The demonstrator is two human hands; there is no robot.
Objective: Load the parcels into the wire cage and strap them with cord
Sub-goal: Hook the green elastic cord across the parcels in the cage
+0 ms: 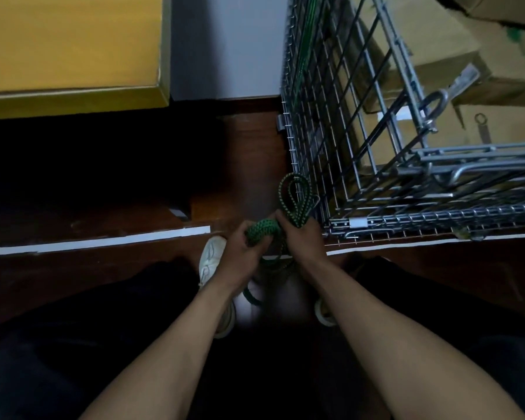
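A green cord [262,228] with dark flecks is bunched between both hands, low in the middle of the view. My left hand [240,256] grips the bundled part. My right hand [300,234] holds strands of it, and loops [296,197] stick out beyond the fingers toward the cage corner. More cord hangs below the hands toward the floor. The wire cage [319,125] stands at the right, close to my right hand. Cardboard parcels [437,50] sit inside it behind the mesh.
A yellow table top [73,56] fills the upper left, with a pale wall [225,47] between it and the cage. White tape lines [103,242] cross the dark wooden floor. My white shoes [211,259] stand just under the hands.
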